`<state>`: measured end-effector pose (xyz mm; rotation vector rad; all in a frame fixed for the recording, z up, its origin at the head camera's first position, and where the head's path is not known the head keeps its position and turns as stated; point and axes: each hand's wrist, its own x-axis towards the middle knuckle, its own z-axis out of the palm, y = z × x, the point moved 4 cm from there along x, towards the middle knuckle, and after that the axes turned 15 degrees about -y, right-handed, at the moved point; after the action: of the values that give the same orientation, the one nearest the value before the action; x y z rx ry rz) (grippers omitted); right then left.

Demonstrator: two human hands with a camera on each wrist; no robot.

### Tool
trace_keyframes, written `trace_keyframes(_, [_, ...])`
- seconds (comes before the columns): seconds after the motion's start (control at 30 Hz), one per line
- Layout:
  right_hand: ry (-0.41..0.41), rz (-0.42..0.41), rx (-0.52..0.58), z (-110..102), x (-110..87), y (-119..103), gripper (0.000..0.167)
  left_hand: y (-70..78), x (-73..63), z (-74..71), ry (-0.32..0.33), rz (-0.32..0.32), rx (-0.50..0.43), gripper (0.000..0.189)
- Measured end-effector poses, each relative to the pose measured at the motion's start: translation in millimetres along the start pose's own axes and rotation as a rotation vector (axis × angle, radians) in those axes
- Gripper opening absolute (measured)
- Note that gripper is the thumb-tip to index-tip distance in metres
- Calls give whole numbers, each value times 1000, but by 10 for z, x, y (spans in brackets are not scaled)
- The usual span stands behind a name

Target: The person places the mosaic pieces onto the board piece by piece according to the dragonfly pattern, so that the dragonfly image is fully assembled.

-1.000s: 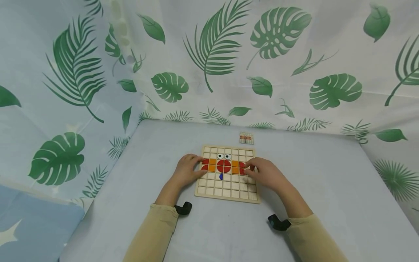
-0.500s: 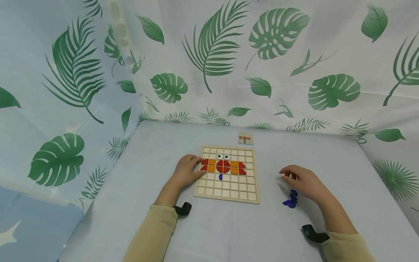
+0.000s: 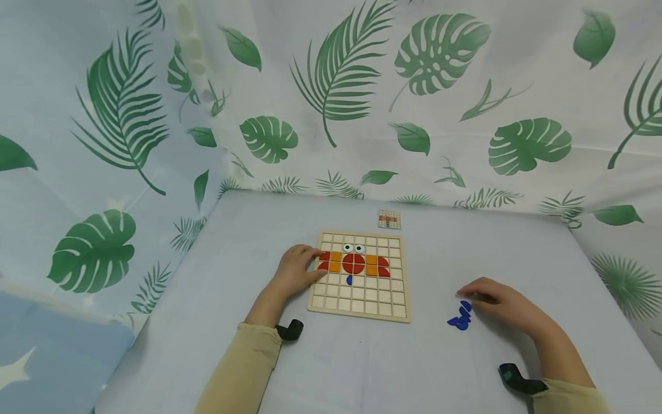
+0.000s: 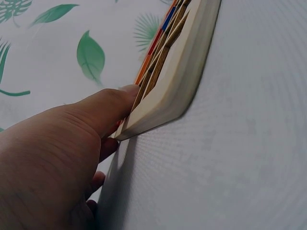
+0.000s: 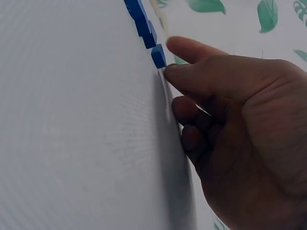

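Note:
My left hand (image 3: 296,270) holds the left edge of a wooden grid board (image 3: 357,302), thumb over the rim and other fingers along the side, as the left wrist view shows of the board (image 4: 184,91). On the grid sit red pieces (image 3: 354,264), orange squares (image 3: 371,265), two eye pieces (image 3: 354,248) and one blue piece (image 3: 349,280). My right hand (image 3: 509,305) is beside a small cluster of blue pieces (image 3: 462,317) on the table. In the right wrist view its thumb and index finger stand apart, right at the nearest blue piece (image 5: 158,56).
A small pattern card (image 3: 389,219) lies behind the board on the white-covered table (image 3: 331,368). Leaf-printed cloth (image 3: 362,132) hangs at the back and sides. Dark wrist cameras (image 3: 291,330) are worn at both sleeves.
My right hand has left the right side of the board and moved right to the blue pieces, uncovering the red pieces there. The left hand has stayed at the board's edge.

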<state>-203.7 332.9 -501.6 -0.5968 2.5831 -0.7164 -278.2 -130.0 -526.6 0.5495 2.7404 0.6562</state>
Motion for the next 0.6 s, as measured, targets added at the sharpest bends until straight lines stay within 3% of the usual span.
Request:
trace_keyframes(0.17, [-67,-80,-2,43,1,-40,39,1,7,-2,4,-2,2,54])
trace_keyframes(0.37, [-49,-122,-75,74,5,-39,39,7,-11,5,-10,-9,1,55])
trace_keyframes(0.6, [-18,-140,-87,72,2,-32,33,23,-4,2,1,2,-5,55])
